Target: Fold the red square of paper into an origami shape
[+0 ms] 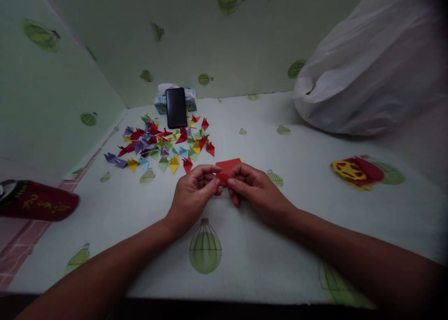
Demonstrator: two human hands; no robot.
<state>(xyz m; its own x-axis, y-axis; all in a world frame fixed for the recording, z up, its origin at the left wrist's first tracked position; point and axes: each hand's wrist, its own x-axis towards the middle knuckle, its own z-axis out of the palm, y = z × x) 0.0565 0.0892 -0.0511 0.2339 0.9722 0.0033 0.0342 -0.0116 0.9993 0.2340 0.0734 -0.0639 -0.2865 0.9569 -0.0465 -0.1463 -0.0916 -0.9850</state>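
My left hand (194, 189) and my right hand (254, 187) meet at the middle of the table, both pinching one red sheet of paper (228, 167). Their fingertips press together along its near edge. The far part of the sheet sticks out beyond my fingers; the near part is hidden under them. Just beyond and to the left lies a spread of several small folded paper pieces (163, 145) in red, purple, yellow, green and blue.
A black phone (176, 107) leans on a tissue box (192, 99) at the back. A stack of red and yellow paper (355, 171) lies at the right. A big white plastic bag (371, 63) fills the back right. A dark red can (37, 201) lies at the left edge.
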